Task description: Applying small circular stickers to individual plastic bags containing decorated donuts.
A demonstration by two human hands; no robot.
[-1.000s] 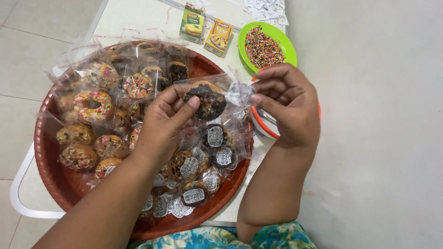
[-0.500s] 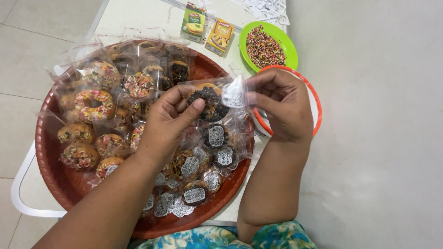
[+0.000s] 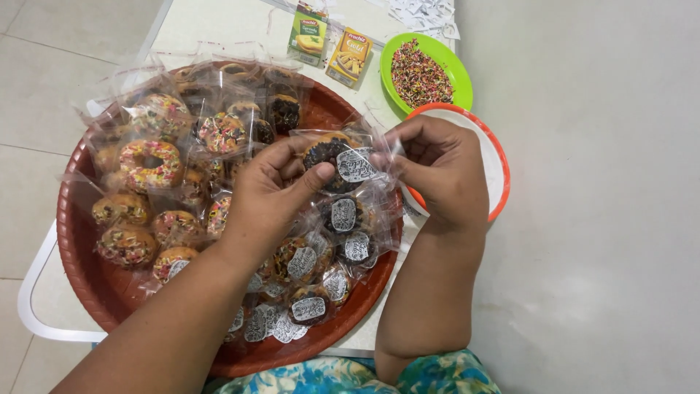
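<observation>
One bagged chocolate donut (image 3: pixel 329 157) with a white sticker (image 3: pixel 355 165) is held above the red tray (image 3: pixel 76 248), the left hand (image 3: pixel 266 201) clamping it between thumb and fingers while the right hand (image 3: pixel 445 175) pinches the bag's clear edge with fingers together. Beneath lie many bagged donuts (image 3: pixel 149 164), sprinkled ones left, stickered ones near. Beyond are a green bowl (image 3: pixel 459 76) of sprinkles, an orange-rimmed bowl (image 3: pixel 499 182) and two small boxes (image 3: pixel 329 45).

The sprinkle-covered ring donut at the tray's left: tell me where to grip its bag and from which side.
Grip the sprinkle donut bag by its loose clear plastic edge at the upper left, coming from above; other bags crowd its right and lower sides on the red tray.
</observation>
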